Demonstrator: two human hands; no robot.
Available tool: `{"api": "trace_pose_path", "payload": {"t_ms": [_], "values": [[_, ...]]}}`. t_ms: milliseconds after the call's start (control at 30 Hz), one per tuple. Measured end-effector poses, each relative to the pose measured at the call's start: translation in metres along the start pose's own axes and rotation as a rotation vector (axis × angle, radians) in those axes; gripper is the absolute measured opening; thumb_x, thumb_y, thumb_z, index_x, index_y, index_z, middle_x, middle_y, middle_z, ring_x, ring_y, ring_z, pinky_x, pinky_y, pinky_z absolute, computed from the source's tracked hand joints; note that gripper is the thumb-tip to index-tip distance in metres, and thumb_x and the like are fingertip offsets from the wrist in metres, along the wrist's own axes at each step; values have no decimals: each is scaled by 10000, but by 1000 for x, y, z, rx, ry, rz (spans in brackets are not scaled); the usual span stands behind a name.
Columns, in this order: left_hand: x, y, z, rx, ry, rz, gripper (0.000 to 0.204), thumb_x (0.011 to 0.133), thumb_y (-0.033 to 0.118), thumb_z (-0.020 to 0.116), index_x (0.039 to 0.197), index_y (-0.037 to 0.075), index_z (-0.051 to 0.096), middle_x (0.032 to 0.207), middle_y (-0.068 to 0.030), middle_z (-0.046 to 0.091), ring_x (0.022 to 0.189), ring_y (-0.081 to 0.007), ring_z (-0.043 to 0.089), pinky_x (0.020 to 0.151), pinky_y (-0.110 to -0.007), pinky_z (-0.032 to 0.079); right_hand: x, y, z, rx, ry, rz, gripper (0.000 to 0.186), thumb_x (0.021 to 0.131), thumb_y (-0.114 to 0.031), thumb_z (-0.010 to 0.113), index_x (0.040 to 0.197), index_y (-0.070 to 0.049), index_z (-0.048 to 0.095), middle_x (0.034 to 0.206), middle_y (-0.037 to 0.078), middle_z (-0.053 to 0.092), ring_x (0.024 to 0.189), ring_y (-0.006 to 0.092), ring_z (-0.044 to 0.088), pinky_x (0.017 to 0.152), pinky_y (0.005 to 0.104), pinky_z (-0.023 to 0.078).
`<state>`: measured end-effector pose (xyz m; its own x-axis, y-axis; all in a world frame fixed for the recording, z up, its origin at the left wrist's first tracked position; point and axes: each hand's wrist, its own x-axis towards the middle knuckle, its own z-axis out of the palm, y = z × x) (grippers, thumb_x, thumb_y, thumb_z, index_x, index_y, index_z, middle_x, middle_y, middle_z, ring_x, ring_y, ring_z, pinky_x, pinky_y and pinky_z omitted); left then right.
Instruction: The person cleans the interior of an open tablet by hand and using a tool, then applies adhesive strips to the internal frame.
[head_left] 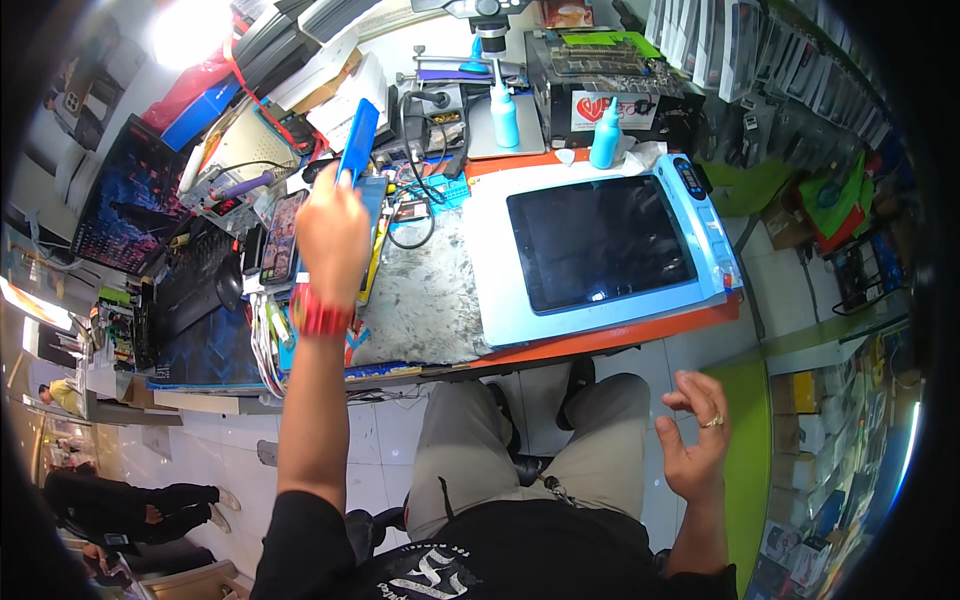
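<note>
My left hand point(332, 232) is raised over the left part of the workbench and grips the lower end of a flat blue bar-shaped object point(357, 142) that points up and away. A red band sits on that wrist. My right hand point(696, 440) hangs low at the right, beside my knee, fingers loosely curled apart and holding nothing; a ring is on one finger. A dark tablet point(598, 252) lies screen-up on a light blue pad point(500, 310) on the bench, to the right of my left hand.
A worn grey mat point(425, 300) covers the bench middle. Two blue squeeze bottles point(504, 112) point(605, 135) stand behind the tablet, near a black box-shaped machine point(620, 90). Phones point(283, 238), cables and tools crowd the left side. A person sits at lower left point(130, 500).
</note>
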<state>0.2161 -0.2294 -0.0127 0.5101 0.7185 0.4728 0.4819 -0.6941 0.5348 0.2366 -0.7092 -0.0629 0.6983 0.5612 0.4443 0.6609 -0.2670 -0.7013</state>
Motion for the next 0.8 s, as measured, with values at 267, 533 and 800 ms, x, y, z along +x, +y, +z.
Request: {"api": "trace_pose_path", "payload": {"t_ms": [267,533,800], "values": [[108,-29,113,279,-30,236,320,1072,232,604,1268,-18,648,1212,-344,684,1052,-561,721,905,-622,594,89,5,8,30,-77,-214,538,909,-43,864,1401,28,658,1346,222,679,1092,346,744,867,403,662],[78,-7,102,399,-116,290,498,1090,427,630,1395,38,687,1311,-265,699,1113,-488,739,925,-576,603,116,42,5,-347,4,119,348,994,-125,791,1287,46,713,1274,189,721,1100,382,740,917,461,604],[5,-43,43,-49,133,268,346,1120,210,614,1346,-41,693,1241,-253,737,1141,-417,721,992,-473,562,85,67,25,-582,47,163,388,1026,-180,752,1311,74,683,1334,209,693,1086,402,752,929,473,622]]}}
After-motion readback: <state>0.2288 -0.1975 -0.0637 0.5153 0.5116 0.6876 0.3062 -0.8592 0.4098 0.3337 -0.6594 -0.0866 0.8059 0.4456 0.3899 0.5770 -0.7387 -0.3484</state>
